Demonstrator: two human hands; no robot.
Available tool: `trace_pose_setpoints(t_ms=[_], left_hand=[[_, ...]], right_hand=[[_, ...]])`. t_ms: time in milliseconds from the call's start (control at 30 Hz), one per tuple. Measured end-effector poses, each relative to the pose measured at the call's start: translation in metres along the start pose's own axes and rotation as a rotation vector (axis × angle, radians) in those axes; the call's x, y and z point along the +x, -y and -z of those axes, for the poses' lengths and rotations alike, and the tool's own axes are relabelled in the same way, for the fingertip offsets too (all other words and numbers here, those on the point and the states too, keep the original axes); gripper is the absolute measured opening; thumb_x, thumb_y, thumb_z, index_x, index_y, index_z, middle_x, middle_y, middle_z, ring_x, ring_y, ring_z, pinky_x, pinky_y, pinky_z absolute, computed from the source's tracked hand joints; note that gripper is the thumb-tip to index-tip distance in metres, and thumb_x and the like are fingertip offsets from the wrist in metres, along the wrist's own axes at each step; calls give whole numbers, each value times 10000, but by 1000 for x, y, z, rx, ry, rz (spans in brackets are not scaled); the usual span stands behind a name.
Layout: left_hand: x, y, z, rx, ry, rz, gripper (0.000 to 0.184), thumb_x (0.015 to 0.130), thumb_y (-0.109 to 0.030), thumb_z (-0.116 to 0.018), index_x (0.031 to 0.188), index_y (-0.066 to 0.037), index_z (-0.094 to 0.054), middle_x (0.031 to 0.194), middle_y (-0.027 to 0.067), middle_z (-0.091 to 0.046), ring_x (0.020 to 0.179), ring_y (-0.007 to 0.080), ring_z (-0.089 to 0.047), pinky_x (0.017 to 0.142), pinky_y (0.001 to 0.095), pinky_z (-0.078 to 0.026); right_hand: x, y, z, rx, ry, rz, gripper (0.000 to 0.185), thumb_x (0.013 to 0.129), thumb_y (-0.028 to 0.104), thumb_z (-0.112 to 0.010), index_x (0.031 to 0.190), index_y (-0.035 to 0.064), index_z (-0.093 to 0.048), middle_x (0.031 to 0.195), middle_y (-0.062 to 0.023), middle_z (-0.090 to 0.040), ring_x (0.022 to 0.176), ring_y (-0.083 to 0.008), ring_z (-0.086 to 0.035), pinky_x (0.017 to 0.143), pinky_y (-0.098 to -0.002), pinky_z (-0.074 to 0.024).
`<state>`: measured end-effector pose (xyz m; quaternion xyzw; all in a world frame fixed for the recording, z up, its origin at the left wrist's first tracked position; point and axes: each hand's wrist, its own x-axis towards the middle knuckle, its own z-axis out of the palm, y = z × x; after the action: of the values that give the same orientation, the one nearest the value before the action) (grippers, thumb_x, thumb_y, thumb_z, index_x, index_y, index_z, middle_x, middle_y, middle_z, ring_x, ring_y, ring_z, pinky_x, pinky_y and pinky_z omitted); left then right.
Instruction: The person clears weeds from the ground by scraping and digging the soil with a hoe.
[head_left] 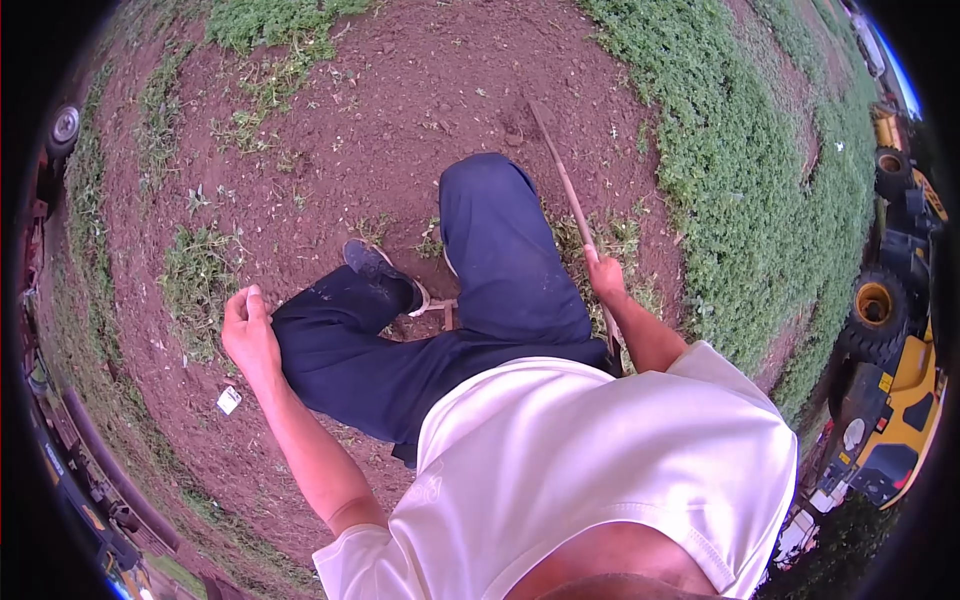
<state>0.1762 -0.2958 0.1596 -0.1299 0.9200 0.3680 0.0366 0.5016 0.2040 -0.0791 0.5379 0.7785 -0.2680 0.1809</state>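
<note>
My right hand (605, 278) is wrapped around a long, thin wooden stick (566, 180) beside my right thigh. The stick slants, its far end over the bare soil and its near end passing by my hip. Whether it has a tool head cannot be made out. My left hand (250, 330) rests next to my left knee with curled fingers; anything inside them is hidden. Below that hand, a small white packet or card (229, 400) lies on the ground. Between my legs, part of a small wooden piece (440, 309) shows.
Reddish-brown soil (400, 100) spreads around me, with patches of weeds (200, 270). A dense green plant bed (740, 190) runs along the right. Yellow machinery (900, 410) with big tyres stands at the far right, and more vehicles (62, 130) line the left edge.
</note>
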Motion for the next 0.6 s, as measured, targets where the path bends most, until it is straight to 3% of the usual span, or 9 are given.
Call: trace_pose_setpoints(t_ms=[100,200,267,333,433,533,600], left_hand=[[2,-5,0,9,23,-27,328,966,-286,-671,1090,17,-698,832,43,-673,709,111,-591,659,270,-488],[7,-3,-4,-4,25,-38,332,966,-286,-672,1090,21,-696,810,40,-666,692,110,-581,650,269,-481],[5,-7,-3,-1,28,-36,331,968,-284,-668,1090,23,-695,809,41,-667,695,110,-584,653,270,-484],[5,-7,-4,-2,22,-25,331,970,-283,-664,1090,24,-695,809,41,-669,699,110,-588,657,270,-486],[3,-3,-3,-21,3,-32,322,975,-276,-657,1088,23,-696,818,48,-675,708,110,-595,665,270,-491],[-5,-6,1,10,22,-19,313,976,-268,-656,1086,22,-695,827,53,-681,714,111,-601,670,268,-494],[-4,-10,1,8,4,-15,310,975,-268,-659,1087,18,-695,819,50,-678,702,106,-592,665,267,-490]], right_hand=[[-13,-18,6,136,-13,17,724,975,624,-471,841,-53,-691,726,-219,-653,756,-345,-667,749,-453,-500],[14,1,17,174,-113,31,703,976,619,-472,826,-34,-688,701,-201,-648,729,-320,-661,721,-439,-497],[37,38,35,148,-172,87,715,980,623,-447,859,-36,-695,741,-227,-665,783,-360,-681,750,-465,-501],[51,89,59,100,-187,105,748,974,639,-413,989,-44,-718,988,-327,-685,1022,-471,-661,898,-517,-495],[78,136,61,71,-236,111,779,972,665,-399,1043,-44,-716,1042,-330,-680,1071,-467,-652,927,-535,-490],[82,108,27,-37,-62,33,809,965,690,-396,1106,-44,-705,1096,-335,-669,1106,-466,-640,954,-551,-480],[68,39,-22,-113,-53,-53,810,968,688,-392,1134,-42,-701,1111,-337,-665,1117,-474,-633,965,-545,-477]])
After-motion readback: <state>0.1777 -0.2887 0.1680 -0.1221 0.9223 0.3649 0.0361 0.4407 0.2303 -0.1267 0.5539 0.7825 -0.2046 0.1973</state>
